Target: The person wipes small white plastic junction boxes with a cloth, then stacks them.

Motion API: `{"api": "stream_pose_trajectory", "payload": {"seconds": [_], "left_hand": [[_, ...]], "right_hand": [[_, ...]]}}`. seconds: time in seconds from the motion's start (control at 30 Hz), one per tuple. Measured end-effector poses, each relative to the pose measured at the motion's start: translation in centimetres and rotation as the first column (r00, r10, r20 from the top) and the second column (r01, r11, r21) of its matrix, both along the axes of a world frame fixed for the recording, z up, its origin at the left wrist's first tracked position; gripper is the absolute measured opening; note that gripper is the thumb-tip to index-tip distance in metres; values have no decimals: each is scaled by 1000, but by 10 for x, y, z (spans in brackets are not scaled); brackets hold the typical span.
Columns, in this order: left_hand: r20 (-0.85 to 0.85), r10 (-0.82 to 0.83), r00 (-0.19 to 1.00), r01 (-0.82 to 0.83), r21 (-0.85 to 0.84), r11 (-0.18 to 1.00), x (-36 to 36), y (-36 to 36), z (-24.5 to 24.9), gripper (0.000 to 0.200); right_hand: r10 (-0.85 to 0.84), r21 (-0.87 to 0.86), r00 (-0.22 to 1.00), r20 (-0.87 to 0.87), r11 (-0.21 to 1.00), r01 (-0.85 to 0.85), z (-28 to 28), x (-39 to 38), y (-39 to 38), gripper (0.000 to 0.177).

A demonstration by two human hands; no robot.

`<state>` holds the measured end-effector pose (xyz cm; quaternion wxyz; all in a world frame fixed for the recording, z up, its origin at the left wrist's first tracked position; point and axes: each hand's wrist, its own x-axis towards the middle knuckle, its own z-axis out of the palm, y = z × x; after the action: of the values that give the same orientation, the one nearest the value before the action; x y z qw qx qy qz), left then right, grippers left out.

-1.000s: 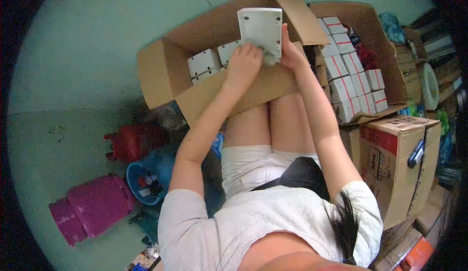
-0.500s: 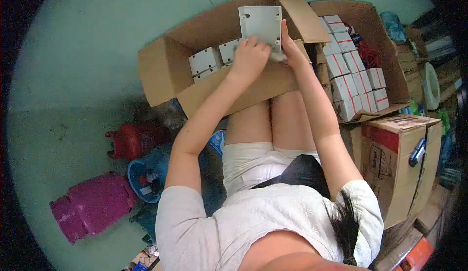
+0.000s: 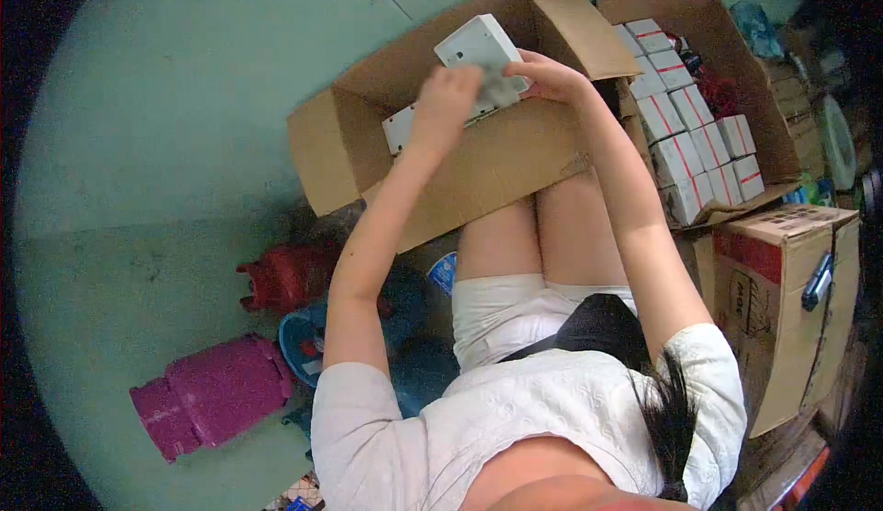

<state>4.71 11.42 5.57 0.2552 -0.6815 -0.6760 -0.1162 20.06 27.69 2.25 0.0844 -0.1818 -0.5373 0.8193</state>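
My right hand point(image 3: 549, 77) is closed round the edge of a white plastic electrical box point(image 3: 478, 44), which is tilted above an open cardboard box point(image 3: 501, 166). Small dark holes show near the box's corners. Close against its lower side, my left hand point(image 3: 448, 104) has curled fingers, smeared by motion. A greyish, cloth-like piece point(image 3: 498, 88) shows at the left fingertips; blur hides its exact shape. Inside the carton lie more white plastic boxes point(image 3: 397, 130), partly covered by my left hand and forearm.
A second carton point(image 3: 777, 143) at the right holds several small white boxes with red stripes point(image 3: 679, 154). Below it stands a closed carton point(image 3: 750, 299) with a dark blue object point(image 3: 816, 281) on its side. Red point(image 3: 285, 276) and magenta gas cylinders point(image 3: 216, 391) are at the left.
The white plastic box has tilted from facing me squarely to a slant. My left hand has shifted left and down. The whole view has moved slightly.
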Motion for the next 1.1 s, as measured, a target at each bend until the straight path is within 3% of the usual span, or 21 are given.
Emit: {"api": "stream_pose_trajectory", "payload": {"seconds": [0.07, 0.13, 0.17, 0.3, 0.37, 0.5, 0.57, 0.6, 0.67, 0.7, 0.77, 0.8, 0.87, 1.0, 1.1], "left_hand": [[-175, -262, 949, 226, -200, 953, 4, -3, -32, 18], [-203, -266, 942, 203, -284, 937, 1, -4, -31, 20], [-234, -262, 936, 167, -361, 918, -1, -5, -30, 23], [-357, -326, 876, 174, -396, 902, -8, 5, -17, 20], [-491, -327, 808, 97, -436, 895, -5, 11, -16, 21], [-475, -327, 817, 81, -467, 881, 0, 26, -19, 19], [-323, -135, 937, 3, -379, 925, 7, 31, 8, 17], [-326, -136, 936, 2, -380, 925, 6, 33, 18, 17], [-328, -127, 936, 89, -128, 988, 2, 35, 31, 11], [-331, -129, 935, 89, -133, 987, 0, 33, 26, 11], [-394, -89, 915, -108, -450, 887, -8, 25, -2, 20], [-398, -87, 913, -110, -446, 888, -12, 19, -20, 20], [-141, -165, 976, 99, -388, 916, -17, 7, -48, 23], [-84, -195, 977, 151, -370, 917, -22, 7, -22, 30], [-219, -78, 973, 9, -303, 953, -20, 11, -14, 27]], "right_hand": [[-11, -7, 999, 30, 1000, 11, -7, 2, 3, 71], [85, 59, 994, -62, 995, -81, -23, -4, 8, 71], [81, 55, 995, -61, 995, -78, -32, -3, 12, 71], [42, 108, 997, -71, 994, -34, -29, -6, 5, 69], [36, 113, 996, -82, 993, -27, -32, -7, 7, 69], [51, 274, 999, 18, 960, -54, -24, -4, 8, 67], [49, 332, 997, 67, 941, -68, -22, -2, 7, 66], [45, 270, 998, 45, 961, -56, -21, -3, 5, 66], [39, 202, 999, 16, 979, -41, -19, -4, 3, 66], [51, 198, 998, 22, 979, -54, -12, -1, 2, 65], [68, 198, 997, 26, 978, -72, -14, -3, 2, 65], [78, 208, 996, 37, 975, -84, -21, -7, 6, 65], [79, 222, 996, 41, 971, -86, -25, -11, 11, 66], [119, 124, 993, -9, 985, -117, -26, -12, 8, 68], [118, 156, 993, 31, 980, -122, -23, -11, 9, 69]]}}
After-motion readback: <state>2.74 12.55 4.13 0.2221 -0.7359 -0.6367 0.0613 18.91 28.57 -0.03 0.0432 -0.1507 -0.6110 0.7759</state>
